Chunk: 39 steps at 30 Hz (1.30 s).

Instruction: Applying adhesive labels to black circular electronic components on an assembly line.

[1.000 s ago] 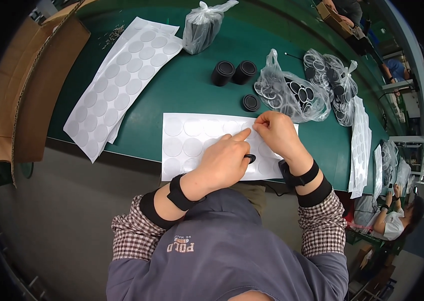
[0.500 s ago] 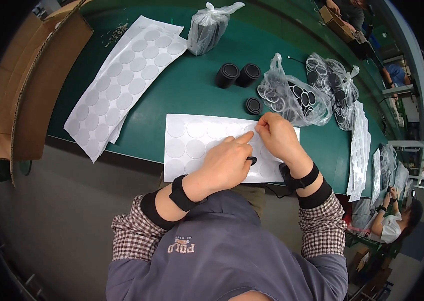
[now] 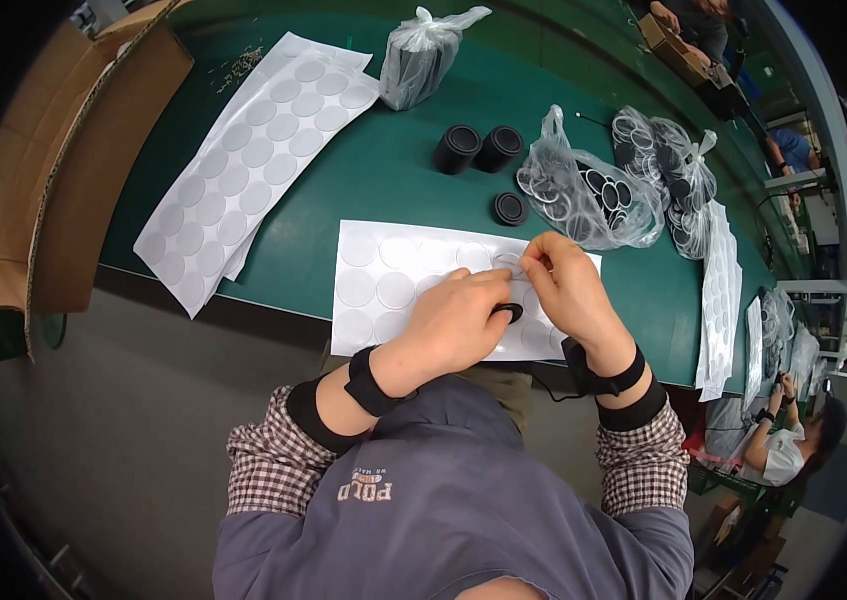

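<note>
While the half-curled left hand (image 3: 458, 315) rests on a white rectangular sheet (image 3: 393, 292) under both hands, any hold hidden, the right hand (image 3: 565, 290) pinches one pale round sticker (image 3: 506, 261) by its edge; a squat black cylinder (image 3: 509, 208) stands just beyond them.

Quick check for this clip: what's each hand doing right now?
Left hand: fingers on the white sheet, black loop beside them; grip cannot be told.
Right hand: closed, apparently pinching the edge of a round sticker.
</note>
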### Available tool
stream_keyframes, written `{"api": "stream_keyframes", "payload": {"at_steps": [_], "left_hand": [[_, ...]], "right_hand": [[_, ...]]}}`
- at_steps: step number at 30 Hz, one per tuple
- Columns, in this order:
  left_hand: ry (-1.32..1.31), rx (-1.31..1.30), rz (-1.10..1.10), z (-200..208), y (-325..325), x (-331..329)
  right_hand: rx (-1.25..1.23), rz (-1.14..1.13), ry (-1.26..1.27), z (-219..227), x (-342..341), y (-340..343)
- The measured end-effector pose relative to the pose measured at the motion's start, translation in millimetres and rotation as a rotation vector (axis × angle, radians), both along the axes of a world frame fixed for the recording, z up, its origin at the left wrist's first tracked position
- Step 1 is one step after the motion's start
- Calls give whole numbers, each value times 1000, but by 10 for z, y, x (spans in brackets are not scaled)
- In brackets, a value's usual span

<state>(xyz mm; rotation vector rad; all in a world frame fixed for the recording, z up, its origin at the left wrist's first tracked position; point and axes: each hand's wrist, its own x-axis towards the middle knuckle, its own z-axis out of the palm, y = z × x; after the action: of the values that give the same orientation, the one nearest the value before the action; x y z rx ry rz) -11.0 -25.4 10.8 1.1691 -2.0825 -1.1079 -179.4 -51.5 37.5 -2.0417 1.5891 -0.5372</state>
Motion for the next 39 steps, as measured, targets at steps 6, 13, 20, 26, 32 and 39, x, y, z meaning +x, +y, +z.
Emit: {"api": "stream_keyframes", "payload": {"at_steps": [6,13,20,26,32,39], "left_hand": [[270,93,159,-128,42,10],[242,143,153,-140,-9,30],[769,547,131,-83,-29,25],[1006,757,139,-81,-17,27],[1129,1016,157,-59,-23,76],[1116,1013,160,-55,-8,83]], "right_hand": [[112,-42,-75,42,-48,39],[79,-70,-249,191,-134,154],[692,-82,-917,189,-157,214],[688,-115,-956,188,-66,226],[674,-175,-930,132,-57,214],[662,-212,-935,90,-22,213]]}}
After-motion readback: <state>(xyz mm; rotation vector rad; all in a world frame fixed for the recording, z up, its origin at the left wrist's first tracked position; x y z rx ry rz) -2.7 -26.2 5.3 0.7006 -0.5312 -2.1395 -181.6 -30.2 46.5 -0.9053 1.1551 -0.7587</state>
